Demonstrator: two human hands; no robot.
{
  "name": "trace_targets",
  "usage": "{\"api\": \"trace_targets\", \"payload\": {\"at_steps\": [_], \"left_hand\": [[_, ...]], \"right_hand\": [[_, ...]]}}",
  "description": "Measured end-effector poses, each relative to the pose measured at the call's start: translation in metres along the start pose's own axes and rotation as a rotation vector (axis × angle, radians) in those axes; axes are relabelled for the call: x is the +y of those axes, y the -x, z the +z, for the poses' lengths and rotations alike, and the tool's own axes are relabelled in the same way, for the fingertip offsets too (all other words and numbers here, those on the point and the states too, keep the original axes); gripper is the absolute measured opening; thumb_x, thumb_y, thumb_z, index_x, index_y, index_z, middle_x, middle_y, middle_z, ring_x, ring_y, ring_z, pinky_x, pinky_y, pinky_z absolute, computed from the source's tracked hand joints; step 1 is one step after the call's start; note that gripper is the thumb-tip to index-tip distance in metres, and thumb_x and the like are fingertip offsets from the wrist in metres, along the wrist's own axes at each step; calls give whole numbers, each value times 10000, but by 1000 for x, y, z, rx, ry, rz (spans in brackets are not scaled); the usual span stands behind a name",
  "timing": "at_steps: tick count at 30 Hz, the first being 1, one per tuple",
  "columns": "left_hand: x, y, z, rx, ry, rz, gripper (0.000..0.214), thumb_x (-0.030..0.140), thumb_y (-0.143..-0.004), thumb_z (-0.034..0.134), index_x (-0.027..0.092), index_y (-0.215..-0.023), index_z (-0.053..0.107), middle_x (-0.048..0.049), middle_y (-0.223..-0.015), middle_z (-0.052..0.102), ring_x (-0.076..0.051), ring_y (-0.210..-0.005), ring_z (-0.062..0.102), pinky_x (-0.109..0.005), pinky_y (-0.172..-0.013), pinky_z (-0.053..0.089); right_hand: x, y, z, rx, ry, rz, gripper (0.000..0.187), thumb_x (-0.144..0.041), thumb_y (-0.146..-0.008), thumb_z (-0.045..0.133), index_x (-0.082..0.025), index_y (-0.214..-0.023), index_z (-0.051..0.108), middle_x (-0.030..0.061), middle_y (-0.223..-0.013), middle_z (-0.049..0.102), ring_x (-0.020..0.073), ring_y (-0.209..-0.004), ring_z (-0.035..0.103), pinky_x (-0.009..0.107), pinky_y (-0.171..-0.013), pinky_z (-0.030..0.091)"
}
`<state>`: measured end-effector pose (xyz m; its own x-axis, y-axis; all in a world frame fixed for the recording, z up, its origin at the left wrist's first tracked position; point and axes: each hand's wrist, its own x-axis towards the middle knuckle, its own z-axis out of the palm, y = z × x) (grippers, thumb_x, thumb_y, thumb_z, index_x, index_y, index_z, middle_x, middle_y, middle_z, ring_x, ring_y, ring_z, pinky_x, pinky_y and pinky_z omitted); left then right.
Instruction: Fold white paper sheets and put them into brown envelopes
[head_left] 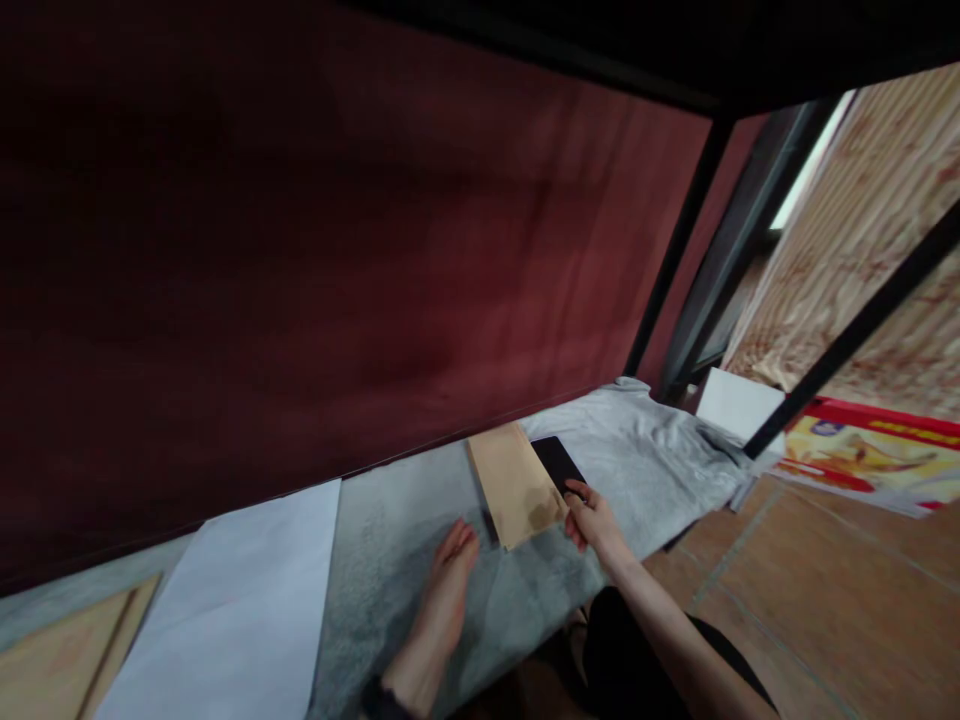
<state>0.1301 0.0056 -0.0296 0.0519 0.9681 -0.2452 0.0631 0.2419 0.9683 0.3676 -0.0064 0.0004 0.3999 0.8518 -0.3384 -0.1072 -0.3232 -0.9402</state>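
A tan paper envelope lies on a grey cloth that covers a low shelf. A flat black card-like thing sticks out from under the envelope's right edge. My right hand pinches the envelope's near right corner, fingers closed on it and touching the black thing. My left hand rests flat on the cloth just left of the envelope, fingers stretched out and together, holding nothing.
A large white sheet lies to the left, with a tan board at the far left. A dark red panel backs the shelf. Black frame bars stand at right. A white box and a colourful poster sit beside the tiled floor.
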Motion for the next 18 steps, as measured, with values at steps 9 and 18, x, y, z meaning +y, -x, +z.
{"api": "trace_targets", "payload": {"at_steps": [9, 18], "left_hand": [[49, -41, 66, 70, 296, -56, 302, 131, -699, 591, 168, -998, 617, -95, -1032, 745, -255, -1021, 711, -374, -878, 573], [48, -43, 80, 96, 384, -72, 309, 160, -665, 597, 210, -964, 539, -8, -832, 683, -193, -748, 693, -319, -734, 545]], "right_hand": [[-16, -25, 27, -88, -48, 92, 704, -438, -834, 578, -91, -1417, 391, -73, -422, 543, 154, -311, 494, 211, -320, 364], [-23, -24, 33, -216, -14, 125, 195, -320, -825, 543, -211, -987, 537, -85, -414, 537, 112, -308, 476, 173, -344, 346]]}}
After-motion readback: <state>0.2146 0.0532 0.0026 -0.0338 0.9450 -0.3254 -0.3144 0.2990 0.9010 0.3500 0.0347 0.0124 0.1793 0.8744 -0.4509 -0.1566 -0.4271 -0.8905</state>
